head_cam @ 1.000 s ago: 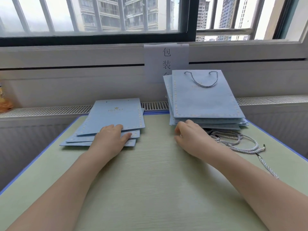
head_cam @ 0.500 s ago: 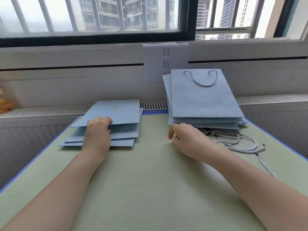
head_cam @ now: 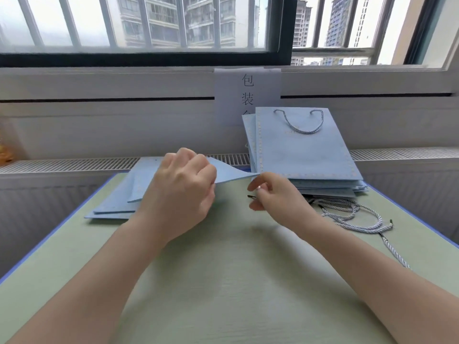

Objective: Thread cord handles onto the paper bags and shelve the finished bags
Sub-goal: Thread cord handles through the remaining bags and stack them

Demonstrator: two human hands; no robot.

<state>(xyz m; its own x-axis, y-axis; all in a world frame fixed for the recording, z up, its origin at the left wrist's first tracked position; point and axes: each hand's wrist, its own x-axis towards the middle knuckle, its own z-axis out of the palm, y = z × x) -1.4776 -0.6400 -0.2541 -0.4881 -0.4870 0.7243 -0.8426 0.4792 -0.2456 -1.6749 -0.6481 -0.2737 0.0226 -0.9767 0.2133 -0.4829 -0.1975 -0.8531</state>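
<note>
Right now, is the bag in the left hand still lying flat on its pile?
No: the left hand grips the bag with one corner raised off the pile of bags toward the right hand.

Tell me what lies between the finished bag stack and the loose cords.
Nothing: in the head view the loose cords lie right against the near edge of the finished bag stack on the table.

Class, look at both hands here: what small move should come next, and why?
Probably bring the lifted bag down onto the bare table in front. The left hand grips it above the unthreaded stack, and the right hand pinches a cord tip, so the bag's holes need to be within reach.
</note>
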